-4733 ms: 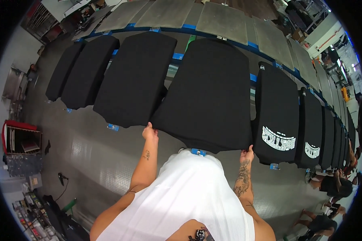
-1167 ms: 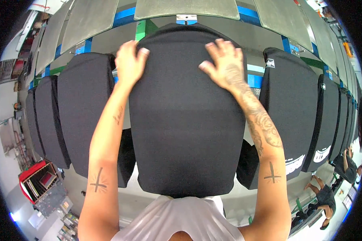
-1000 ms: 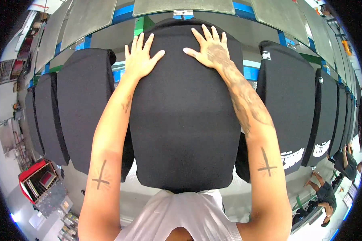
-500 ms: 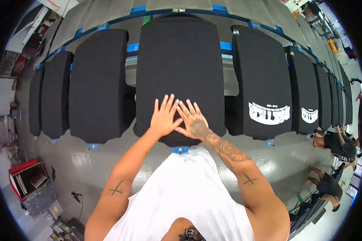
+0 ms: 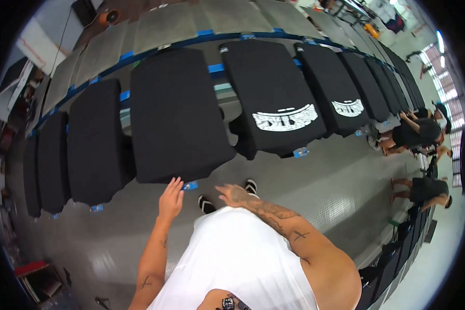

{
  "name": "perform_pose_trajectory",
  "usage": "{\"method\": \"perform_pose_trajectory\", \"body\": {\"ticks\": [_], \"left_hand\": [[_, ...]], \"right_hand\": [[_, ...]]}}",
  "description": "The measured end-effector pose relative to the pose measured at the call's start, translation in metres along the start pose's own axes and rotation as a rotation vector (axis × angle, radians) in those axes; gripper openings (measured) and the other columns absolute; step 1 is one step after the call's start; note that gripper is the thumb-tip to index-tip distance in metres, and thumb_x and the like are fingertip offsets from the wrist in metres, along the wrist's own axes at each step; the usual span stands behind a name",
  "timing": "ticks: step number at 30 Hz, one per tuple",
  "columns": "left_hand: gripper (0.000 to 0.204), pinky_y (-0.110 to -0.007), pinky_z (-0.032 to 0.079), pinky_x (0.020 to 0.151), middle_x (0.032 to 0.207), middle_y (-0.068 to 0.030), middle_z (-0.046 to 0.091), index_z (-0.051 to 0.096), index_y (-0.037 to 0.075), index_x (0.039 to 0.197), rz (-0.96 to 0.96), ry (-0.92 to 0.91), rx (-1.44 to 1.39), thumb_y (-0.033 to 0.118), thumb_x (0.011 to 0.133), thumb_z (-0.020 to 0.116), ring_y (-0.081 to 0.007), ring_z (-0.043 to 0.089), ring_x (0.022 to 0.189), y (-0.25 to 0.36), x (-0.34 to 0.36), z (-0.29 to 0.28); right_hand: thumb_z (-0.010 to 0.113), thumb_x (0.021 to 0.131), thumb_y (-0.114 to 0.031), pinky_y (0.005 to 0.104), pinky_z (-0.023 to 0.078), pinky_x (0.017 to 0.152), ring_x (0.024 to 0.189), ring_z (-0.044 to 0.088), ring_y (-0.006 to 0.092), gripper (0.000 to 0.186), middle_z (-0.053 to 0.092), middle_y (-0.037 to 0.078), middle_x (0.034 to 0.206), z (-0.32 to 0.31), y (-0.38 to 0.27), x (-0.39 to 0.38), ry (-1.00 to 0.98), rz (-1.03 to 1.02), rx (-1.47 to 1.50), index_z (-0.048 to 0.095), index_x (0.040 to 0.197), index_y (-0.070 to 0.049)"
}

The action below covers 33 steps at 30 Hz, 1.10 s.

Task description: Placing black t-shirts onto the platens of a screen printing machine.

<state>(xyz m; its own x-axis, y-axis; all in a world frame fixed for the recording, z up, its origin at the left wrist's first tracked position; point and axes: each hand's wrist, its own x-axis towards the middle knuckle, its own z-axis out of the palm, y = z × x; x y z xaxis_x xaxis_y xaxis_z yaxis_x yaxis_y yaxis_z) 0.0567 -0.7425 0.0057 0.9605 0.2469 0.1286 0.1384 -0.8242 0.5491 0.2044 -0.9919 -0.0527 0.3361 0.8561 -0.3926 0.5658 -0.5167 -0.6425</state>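
Note:
Right in front of me a plain black T-shirt [image 5: 178, 113] lies stretched over a flat board, its near hem hanging over the edge. My left hand [image 5: 171, 200] is at that hem, fingers extended, beside a blue clamp [image 5: 190, 186] under the board. Nothing shows in its grasp. Off the cloth, close to my waist, is my right hand [image 5: 234, 195]; its fingers are slightly bent and apart, holding nothing. The neighbouring black T-shirt [image 5: 266, 82] on the right bears a white arched print [image 5: 287, 120].
More boards with black T-shirts [image 5: 95, 139] curve away to both sides. Bare grey boards [image 5: 217, 18] line a blue rail [image 5: 165, 44] behind. At the right, people [image 5: 423, 129] stand near the row. A red-edged bin [image 5: 33, 268] sits at the lower left.
Both hands have left the top of the plain shirt and drawn back toward me, moving apart. My view has turned right, so the boards appear tilted and shifted left.

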Motion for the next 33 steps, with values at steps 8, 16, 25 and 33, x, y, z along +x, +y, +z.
{"method": "perform_pose_trajectory", "body": {"ticks": [8,16,25,33], "left_hand": [[0.02,-0.039,0.045,0.061,0.07,-0.0107,0.056,0.059,0.003,0.073,-0.004,0.109,-0.047,0.021,0.081,0.064,-0.0298,0.056,0.064,0.162,0.075,0.068],[0.055,-0.03,0.045,0.058,0.066,0.0026,0.055,0.059,0.011,0.091,-1.013,-0.311,-1.253,0.063,0.088,0.044,-0.0131,0.056,0.062,0.244,0.185,0.253],[0.038,-0.032,0.032,0.044,0.053,-0.0003,0.04,0.047,0.01,0.068,-0.897,0.202,-0.906,0.037,0.096,0.046,-0.0151,0.04,0.044,0.287,0.222,0.257],[0.043,-0.034,0.037,0.048,0.053,-0.0045,0.046,0.048,0.005,0.061,-0.87,0.057,-0.904,0.033,0.092,0.054,-0.0156,0.042,0.049,0.342,0.058,0.229]], "right_hand": [[0.053,0.089,-0.051,0.027,0.046,0.047,0.055,0.056,0.0117,0.044,0.057,0.004,0.066,-0.052,0.255,-0.141,0.97,0.849,1.146,0.061,0.079,-0.009],[0.05,0.079,-0.072,0.0297,0.05,0.056,0.059,0.057,0.0152,0.07,0.055,0.003,0.069,-0.207,0.29,-0.127,0.486,0.633,1.354,0.06,0.09,-0.004],[0.051,0.092,-0.043,0.0467,0.042,0.056,0.058,0.057,0.0368,0.054,0.059,0.02,0.064,-0.221,0.305,-0.115,0.773,0.377,0.478,0.055,0.063,0.002],[0.046,0.093,-0.045,0.043,0.05,0.065,0.067,0.064,0.0326,0.053,0.064,0.018,0.071,-0.239,0.25,-0.256,-0.048,-0.027,0.186,0.065,0.076,0.001]]}}
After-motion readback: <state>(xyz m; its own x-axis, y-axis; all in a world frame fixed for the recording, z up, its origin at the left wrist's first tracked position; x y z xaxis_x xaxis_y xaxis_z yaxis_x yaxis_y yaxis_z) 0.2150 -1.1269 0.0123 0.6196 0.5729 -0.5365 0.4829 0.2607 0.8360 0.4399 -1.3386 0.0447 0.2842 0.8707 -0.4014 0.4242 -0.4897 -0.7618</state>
